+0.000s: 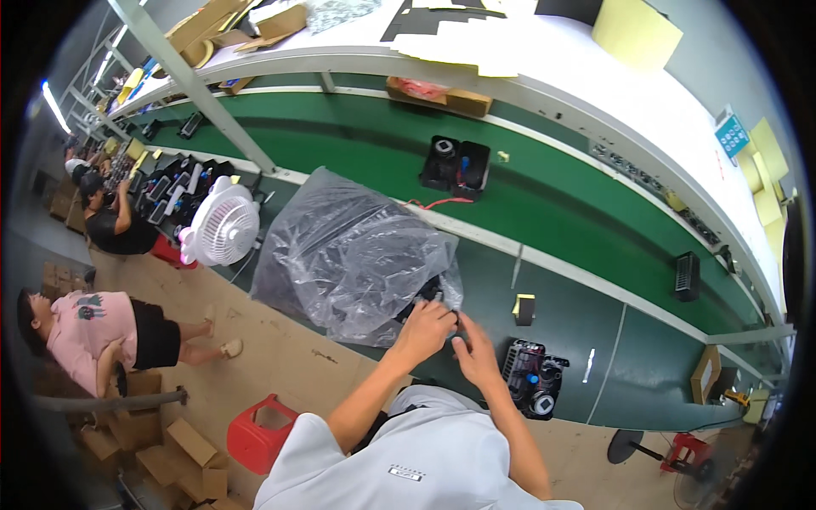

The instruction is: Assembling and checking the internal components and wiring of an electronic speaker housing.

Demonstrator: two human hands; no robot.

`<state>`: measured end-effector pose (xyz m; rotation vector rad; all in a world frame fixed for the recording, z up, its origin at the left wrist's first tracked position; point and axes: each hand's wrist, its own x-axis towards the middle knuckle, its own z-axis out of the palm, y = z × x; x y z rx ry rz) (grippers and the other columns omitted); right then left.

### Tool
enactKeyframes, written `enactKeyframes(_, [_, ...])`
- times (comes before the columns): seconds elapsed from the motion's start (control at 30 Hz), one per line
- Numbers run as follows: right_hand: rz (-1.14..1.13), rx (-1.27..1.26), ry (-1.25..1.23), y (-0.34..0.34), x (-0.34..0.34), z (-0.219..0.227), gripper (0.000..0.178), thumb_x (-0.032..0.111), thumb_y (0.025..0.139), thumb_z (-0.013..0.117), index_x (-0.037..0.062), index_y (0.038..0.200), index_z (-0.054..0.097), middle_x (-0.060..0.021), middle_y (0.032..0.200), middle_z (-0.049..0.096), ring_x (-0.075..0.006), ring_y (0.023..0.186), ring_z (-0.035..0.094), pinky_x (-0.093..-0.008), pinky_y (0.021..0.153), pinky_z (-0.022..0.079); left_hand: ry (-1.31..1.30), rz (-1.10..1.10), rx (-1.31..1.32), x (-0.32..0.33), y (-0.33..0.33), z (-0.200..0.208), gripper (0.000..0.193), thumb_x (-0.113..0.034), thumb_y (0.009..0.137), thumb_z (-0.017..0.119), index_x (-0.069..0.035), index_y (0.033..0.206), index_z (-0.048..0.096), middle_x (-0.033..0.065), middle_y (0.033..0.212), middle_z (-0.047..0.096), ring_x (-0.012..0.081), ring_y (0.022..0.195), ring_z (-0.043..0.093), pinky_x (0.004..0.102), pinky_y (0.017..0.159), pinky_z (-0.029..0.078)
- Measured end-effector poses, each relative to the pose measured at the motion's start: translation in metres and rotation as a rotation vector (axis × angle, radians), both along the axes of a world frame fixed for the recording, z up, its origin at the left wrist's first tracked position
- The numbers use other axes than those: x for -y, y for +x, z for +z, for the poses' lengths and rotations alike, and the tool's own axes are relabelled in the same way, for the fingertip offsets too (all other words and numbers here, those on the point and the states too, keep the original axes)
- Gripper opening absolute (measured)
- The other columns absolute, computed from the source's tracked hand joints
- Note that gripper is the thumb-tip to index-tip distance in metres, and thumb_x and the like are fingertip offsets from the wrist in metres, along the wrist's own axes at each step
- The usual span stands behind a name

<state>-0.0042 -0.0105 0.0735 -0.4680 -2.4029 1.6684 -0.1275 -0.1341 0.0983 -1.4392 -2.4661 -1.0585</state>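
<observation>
A large clear plastic bag lies on the dark green bench in front of me, its mouth toward my hands. Dark parts show at the bag's right end. My left hand is closed at that end, its fingers bent over something small and dark. Close beside it, my right hand has its thumb and fingers drawn together near the same spot. What they hold is mostly hidden by the fingers. Just right of my right hand sits a black open assembly with a blue part and a round piece.
A green conveyor belt runs behind the bench, carrying a black housing and another black part. A white fan stands at left. A small yellow-and-black block lies at right. A red stool and several people are at left.
</observation>
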Motion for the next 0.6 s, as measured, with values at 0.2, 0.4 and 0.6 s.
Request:
enactKeyframes(0.2, [-0.239,0.067,-0.38,0.029,-0.028,0.029,0.033,0.01,0.094,0.061,0.0031,0.125,0.058,-0.005,0.088,0.063,-0.0089,0.062,0.06,-0.0247,0.055,0.05,-0.189,-0.436,0.229,-0.019,0.012,0.008,0.012,-0.003,0.078,0.063,-0.005,0.09,0.063,0.0098,0.082,0.064,0.0289,0.083,0.064,0.0408,0.075,0.046])
enactKeyframes(0.4, [-0.308,0.232,-0.529,0.098,-0.047,0.019,0.021,0.011,0.093,0.063,-0.0012,0.11,0.06,-0.0023,0.076,0.062,-0.0094,0.062,0.061,-0.0249,0.056,0.051,-0.182,-0.496,0.618,-0.055,0.043,0.004,0.011,-0.01,0.085,0.065,-0.003,0.094,0.062,0.0134,0.087,0.065,0.0345,0.081,0.064,0.0422,0.069,0.05])
enactKeyframes(0.6, [-0.539,-0.032,-1.203,0.121,-0.037,0.045,0.02,0.016,0.098,0.059,-0.0014,0.106,0.06,-0.0058,0.088,0.063,-0.0125,0.07,0.064,-0.0257,0.059,0.052,-0.214,-0.579,0.824,-0.066,0.057,0.0,0.015,-0.015,0.081,0.073,-0.004,0.091,0.07,0.0121,0.084,0.066,0.0318,0.075,0.064,0.0377,0.068,0.05])
